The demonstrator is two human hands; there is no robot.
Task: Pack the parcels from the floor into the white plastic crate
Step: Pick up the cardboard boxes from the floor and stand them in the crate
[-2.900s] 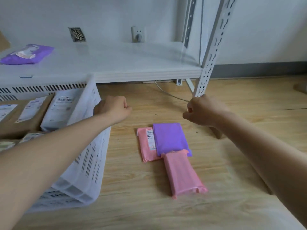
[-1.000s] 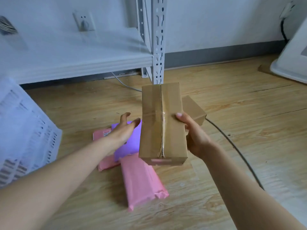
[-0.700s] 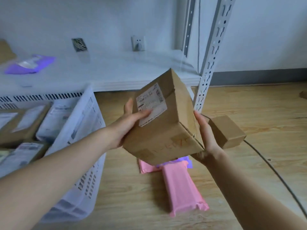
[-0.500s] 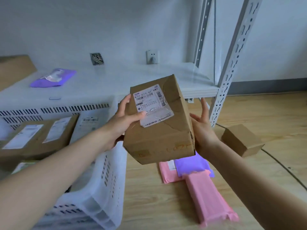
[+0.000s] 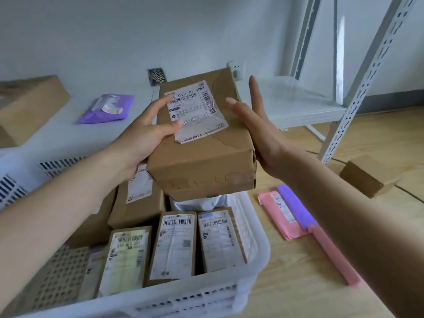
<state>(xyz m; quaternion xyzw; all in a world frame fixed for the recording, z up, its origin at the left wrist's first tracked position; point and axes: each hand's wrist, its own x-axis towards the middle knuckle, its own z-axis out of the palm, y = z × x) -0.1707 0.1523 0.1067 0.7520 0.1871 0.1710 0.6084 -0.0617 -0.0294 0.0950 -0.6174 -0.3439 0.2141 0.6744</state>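
Left hand [image 5: 146, 136] grips the cardboard box [image 5: 202, 143] at its left side, thumb curled onto the label. Right hand [image 5: 259, 131], fingers straight, presses flat against the right side. The box is held between both hands above the white plastic crate [image 5: 257, 249], over labelled parcels [image 5: 174, 244] packed inside.

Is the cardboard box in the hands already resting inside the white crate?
No, the cardboard box is held above the white crate between the left hand and right hand.
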